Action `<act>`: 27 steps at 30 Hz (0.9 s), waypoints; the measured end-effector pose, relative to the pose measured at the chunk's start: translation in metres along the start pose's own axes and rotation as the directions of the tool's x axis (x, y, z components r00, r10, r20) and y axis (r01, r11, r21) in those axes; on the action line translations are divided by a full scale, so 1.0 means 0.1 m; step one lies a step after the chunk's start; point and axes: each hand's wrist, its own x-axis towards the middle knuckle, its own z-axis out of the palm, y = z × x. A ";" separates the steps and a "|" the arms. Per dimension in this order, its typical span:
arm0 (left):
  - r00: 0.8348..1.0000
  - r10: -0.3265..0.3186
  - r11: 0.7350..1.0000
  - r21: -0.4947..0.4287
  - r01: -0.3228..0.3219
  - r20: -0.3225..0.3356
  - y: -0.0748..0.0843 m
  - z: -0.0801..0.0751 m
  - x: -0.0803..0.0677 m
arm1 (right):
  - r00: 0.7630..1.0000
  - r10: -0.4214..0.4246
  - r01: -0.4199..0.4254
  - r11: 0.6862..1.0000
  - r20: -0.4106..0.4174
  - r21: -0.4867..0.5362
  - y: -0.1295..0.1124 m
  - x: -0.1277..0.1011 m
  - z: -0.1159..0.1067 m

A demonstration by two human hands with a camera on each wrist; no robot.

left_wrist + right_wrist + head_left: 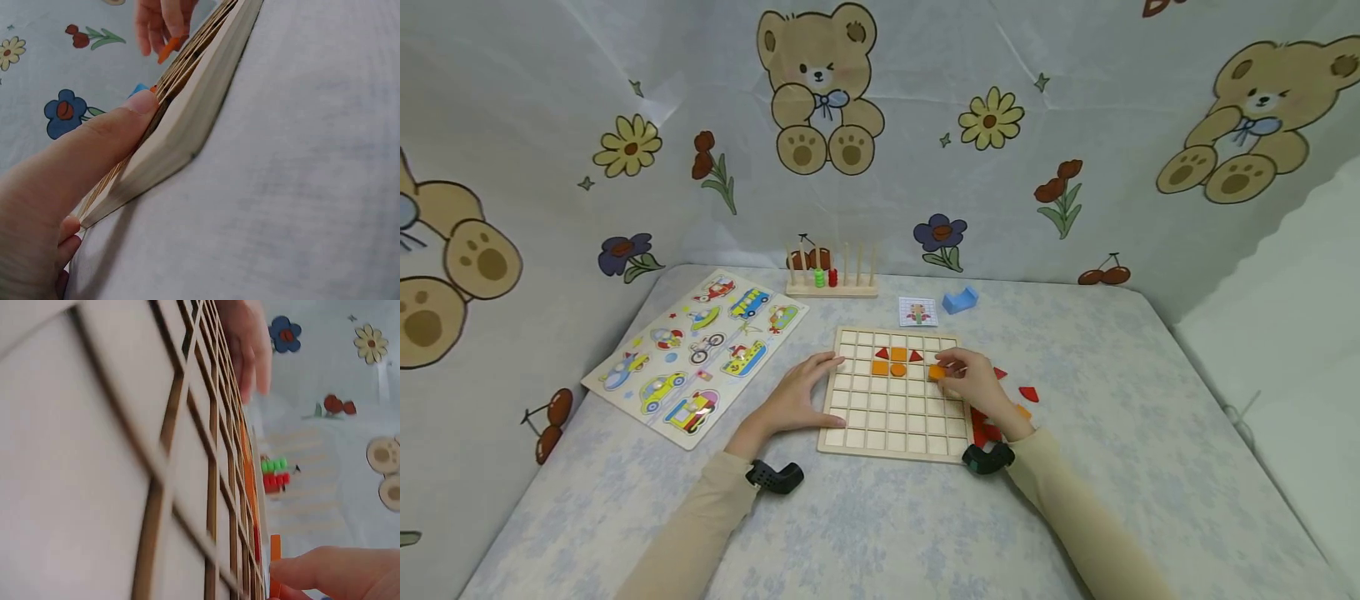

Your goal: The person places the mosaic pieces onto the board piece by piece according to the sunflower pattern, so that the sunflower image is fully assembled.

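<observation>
Right hand (973, 382): an orange tile (937, 372) is pinched between its fingertips and held over the right part of the wooden grid board (891, 433), near the upper rows; in the right wrist view the orange tile (275, 562) is seen edge-on at the fingertips.
Left hand (801, 392): laid flat with relaxed fingers against the left edge of the board, nothing being grasped; in the left wrist view its thumb (106, 140) is pressed along the board's side.
Wooden grid board: set flat on the counter (880, 525), between the two hands.
Tiles already placed: two red triangles (882, 353) and three orange pieces (898, 354) are seated in cells of the upper rows.
Loose tiles: red pieces (1028, 393) are scattered on the counter just right of the board, partly hidden by the right wrist.
Pattern card (918, 312): placed behind the board, with a blue block (959, 300) just beside it.
Peg stand (832, 282): placed at the back of the counter, green and red rings stacked on its pegs.
Vehicle puzzle board (700, 354): laid to the left, well apart from the grid board.
</observation>
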 end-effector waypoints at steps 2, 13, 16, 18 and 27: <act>1.000 -0.001 1.000 0.000 0.001 -0.001 0.00 0.00 0.00 | 1.000 -0.004 0.003 1.000 0.020 0.003 -0.06 0.06 0.08; 1.000 0.005 1.000 0.005 -0.005 -0.005 0.00 0.00 0.01 | 0.998 -0.029 0.029 1.000 0.054 -0.006 -0.12 0.23 0.27; 1.000 0.012 1.000 0.015 -0.012 -0.006 0.00 0.00 0.01 | 0.998 -0.040 0.041 0.999 0.046 -0.023 -0.10 0.24 0.27; 1.000 0.011 1.000 0.019 -0.011 -0.005 0.00 0.00 0.01 | 0.998 -0.044 0.046 0.998 0.041 -0.031 -0.09 0.23 0.27; 1.000 -0.005 1.000 0.018 0.004 0.003 0.00 0.00 0.01 | 0.999 -0.015 0.015 1.000 0.053 -0.009 -0.08 0.19 0.22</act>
